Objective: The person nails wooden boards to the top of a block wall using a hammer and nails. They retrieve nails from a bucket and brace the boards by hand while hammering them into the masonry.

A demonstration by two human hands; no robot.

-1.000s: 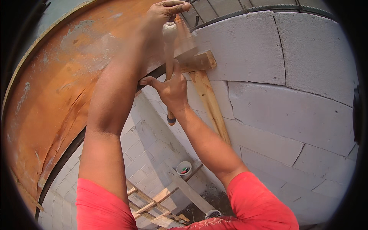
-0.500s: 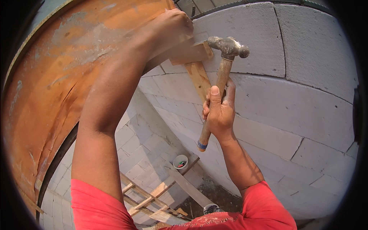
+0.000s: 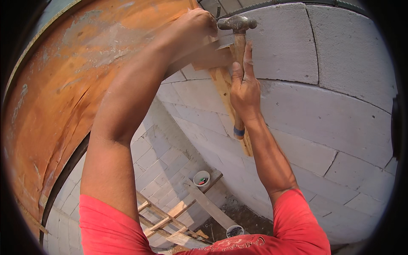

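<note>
orange, stained and creased, across the whole left side: a broad panel (image 3: pixel 63 93) with grey smears and a dark curved edge (image 3: pixel 70 174) beneath. next, a red left sleeve (image 3: pixel 110 225) at the lower border, and from it a bare left forearm (image 3: pixel 140 89) slanting up across the panel. below and right of the elbow, farther down, a ladder-like timber frame (image 3: pixel 170 218) lying at a slant. at the top of that forearm, the left hand (image 3: pixel 202 23), blurred, fingers bent inward near the panel's upper right corner — cannot tell whether anything sits inside the curl. far below, a white bucket (image 3: pixel 202 179) with small coloured things in it, near the upper end of a long plank (image 3: pixel 212 208). just under the left hand, a short timber block (image 3: pixel 208 58), with a wooden strut (image 3: pixel 222 85) running down and right from it against the wall. by the plank's lower end, a second bucket (image 3: pixel 234 230). right of the left hand, a hammer (image 3: pixel 239 46), near upright, metal head at the top with its rounded end to the right, blue band low on the handle. around that handle, the right hand (image 3: pixel 245 91), closed in a grip — thumb and one finger pointing up along the wood. lower right, a red right sleeve (image 3: pixel 299 221). behind and beyond, a pale block wall (image 3: pixel 323 114), with a ribbed steel bar (image 3: pixel 255 7) along the top.
</note>
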